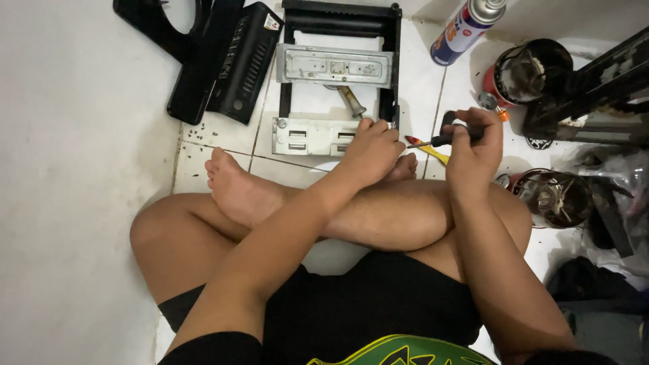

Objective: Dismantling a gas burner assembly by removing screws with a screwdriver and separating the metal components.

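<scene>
I sit cross-legged on a white tiled floor. My left hand rests on the right end of a grey metal bracket that belongs to a black metal frame lying in front of me. My right hand is closed around the black handle of a screwdriver, whose shaft points left toward the bracket. A second grey metal plate spans the frame farther away. A metal burner tube lies between the two plates.
Black plastic panels lie at the upper left. A spray can stands at the top. Two round burner parts sit on the right beside dark metal pieces and a plastic bag. A yellow-handled tool lies under the screwdriver.
</scene>
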